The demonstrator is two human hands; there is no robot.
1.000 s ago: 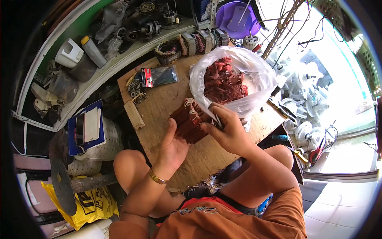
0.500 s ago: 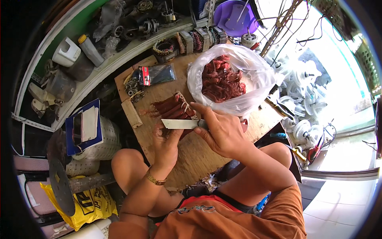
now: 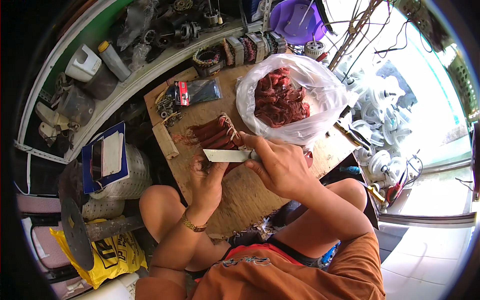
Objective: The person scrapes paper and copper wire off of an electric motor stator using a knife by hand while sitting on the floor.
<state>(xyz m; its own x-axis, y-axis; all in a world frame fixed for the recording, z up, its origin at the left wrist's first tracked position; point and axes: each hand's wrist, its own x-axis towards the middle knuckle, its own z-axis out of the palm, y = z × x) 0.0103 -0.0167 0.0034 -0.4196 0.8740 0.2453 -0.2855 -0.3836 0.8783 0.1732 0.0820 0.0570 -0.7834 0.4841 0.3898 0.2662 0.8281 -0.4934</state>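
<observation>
My right hand [image 3: 280, 167] is closed on the handle of a knife [image 3: 225, 155], its pale, wide blade lying level and pointing left across my left thumb. My left hand [image 3: 205, 182] grips the lower end of a reddish-brown bundle [image 3: 217, 130] with white ties along its right edge and frayed strands at the left; part of the bundle is hidden behind the blade and hands. Just beyond, an open white plastic bag [image 3: 320, 115] holds tangled reddish wire or fibre. A plywood board [image 3: 240, 205] lies under all of this.
A packet [image 3: 197, 92] and small metal parts [image 3: 167, 107] lie at the board's back left. Wound motor cores [image 3: 235, 50] line the back, near a purple basin [image 3: 295, 17]. White plastic parts [image 3: 380, 120] pile at the right; pliers [image 3: 357, 132] lie nearby. A perforated drum [image 3: 135, 170] stands left.
Since one second ago the bundle has tipped over leftward and away from me, and the knife has swung from upright to level over my left thumb. The last half second shows little movement.
</observation>
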